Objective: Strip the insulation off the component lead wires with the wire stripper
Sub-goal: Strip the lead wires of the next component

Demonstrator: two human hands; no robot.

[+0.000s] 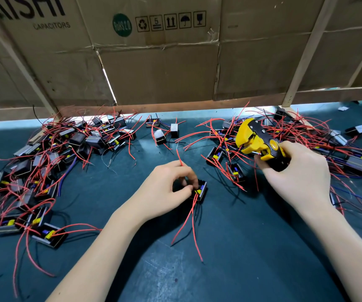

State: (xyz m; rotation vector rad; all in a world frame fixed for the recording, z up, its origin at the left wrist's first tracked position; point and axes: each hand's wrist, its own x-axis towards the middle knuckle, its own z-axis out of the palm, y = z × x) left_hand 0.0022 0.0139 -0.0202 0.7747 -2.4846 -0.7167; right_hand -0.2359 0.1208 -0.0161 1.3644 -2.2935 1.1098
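On the mat (230,269) before us, our left hand (167,188) holds one component (200,189) at centre. Our right hand (295,171) holds the wire stripper (256,140) to its right. Component piles lie far left (51,162) and right (319,144), cardboard boxes (164,62) behind.

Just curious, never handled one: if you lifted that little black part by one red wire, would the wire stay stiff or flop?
Probably flop: the red wires trail from the part in loose curves across the mat. The part looks small and likely light, so it might dangle and swing.
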